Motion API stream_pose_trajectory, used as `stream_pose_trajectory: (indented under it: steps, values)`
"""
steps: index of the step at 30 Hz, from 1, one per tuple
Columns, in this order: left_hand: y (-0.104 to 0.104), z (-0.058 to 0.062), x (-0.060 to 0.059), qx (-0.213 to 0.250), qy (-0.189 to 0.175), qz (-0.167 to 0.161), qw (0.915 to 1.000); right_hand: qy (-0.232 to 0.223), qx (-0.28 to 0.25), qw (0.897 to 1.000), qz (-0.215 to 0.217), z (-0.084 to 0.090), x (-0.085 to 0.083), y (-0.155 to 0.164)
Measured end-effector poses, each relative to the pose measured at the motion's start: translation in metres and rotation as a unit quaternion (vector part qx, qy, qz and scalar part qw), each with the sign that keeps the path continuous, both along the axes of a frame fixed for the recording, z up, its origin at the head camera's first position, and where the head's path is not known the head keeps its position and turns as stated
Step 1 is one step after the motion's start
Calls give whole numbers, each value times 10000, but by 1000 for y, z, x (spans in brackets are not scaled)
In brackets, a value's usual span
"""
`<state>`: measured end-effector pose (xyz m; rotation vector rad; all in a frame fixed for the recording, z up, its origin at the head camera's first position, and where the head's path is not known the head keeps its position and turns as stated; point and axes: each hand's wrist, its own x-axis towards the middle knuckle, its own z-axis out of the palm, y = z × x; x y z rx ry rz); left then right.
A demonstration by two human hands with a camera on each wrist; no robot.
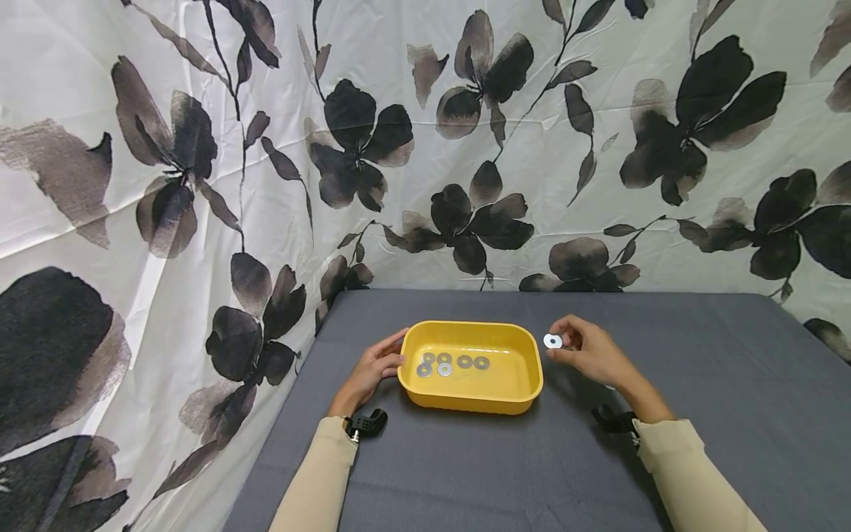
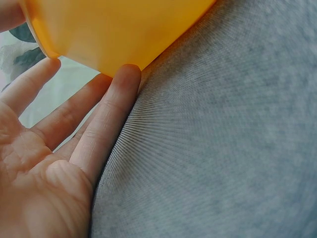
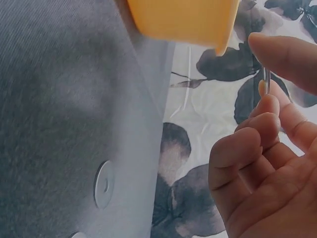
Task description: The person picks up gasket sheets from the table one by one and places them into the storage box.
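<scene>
A yellow plastic tray (image 1: 470, 399) stands on the grey table and holds several metal washers (image 1: 452, 363). My left hand (image 1: 375, 367) rests against the tray's left wall, fingers straight and touching the yellow tray (image 2: 114, 34). My right hand (image 1: 588, 349) hovers just right of the tray's rim and pinches one flat washer (image 1: 552, 340) between thumb and fingertips. In the right wrist view that pinched washer (image 3: 266, 81) shows edge-on, near the tray corner (image 3: 188, 20).
Another washer (image 3: 104, 184) lies flat on the grey cloth (image 1: 731, 384) below my right hand. A floral curtain (image 1: 425, 148) hangs behind and to the left of the table. The table's left edge runs close to my left arm.
</scene>
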<state>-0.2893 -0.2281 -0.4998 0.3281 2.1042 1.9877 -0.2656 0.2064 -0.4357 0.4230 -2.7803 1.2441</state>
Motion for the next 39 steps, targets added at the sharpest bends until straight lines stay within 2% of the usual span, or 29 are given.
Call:
stream_pose_trajectory:
  steps: [39]
  values:
    - [2, -2, -1, -19, 27, 54, 10000, 212, -7, 9964, 820, 10, 14, -66]
